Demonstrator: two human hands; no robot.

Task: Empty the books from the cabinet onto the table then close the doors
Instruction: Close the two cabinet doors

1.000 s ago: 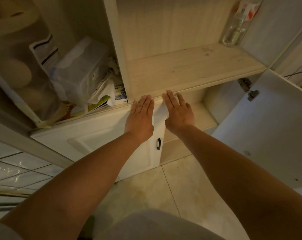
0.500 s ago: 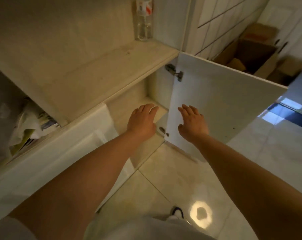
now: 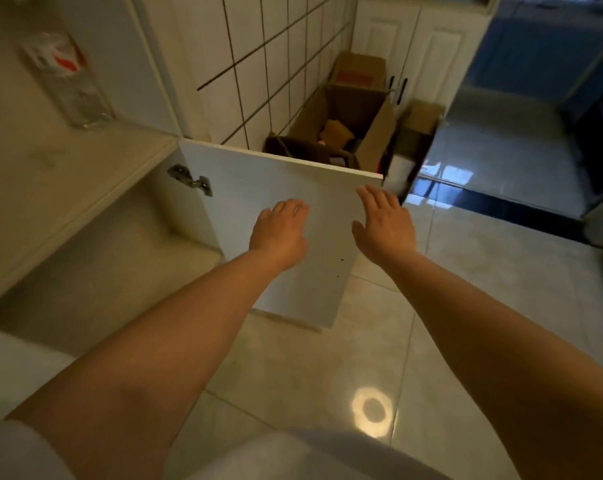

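- Left hand (image 3: 280,230) and right hand (image 3: 384,221) are both stretched toward the open right cabinet door (image 3: 293,271); fingers are spread flat, nothing is gripped by either.
- Left hand is seen over the door's inner face, right hand at its free edge near the top corner. Actual contact with the panel cannot be confirmed.
- Door is swung wide out over the tiled floor (image 3: 327,375), hung on the hinge (image 3: 191,176).
- Lower compartment (image 3: 95,268) behind that door is seen bare; no books are visible in it.
- Upper shelf (image 3: 68,174) carries only a clear plastic bottle (image 3: 69,84), blurred; no books there either.
- Emptying is judged done for the part in view. Books and table are out of frame, so placement cannot be verified.
- Remaining, as judged: this door to be pushed shut. The other door is out of frame; its position is unknown.
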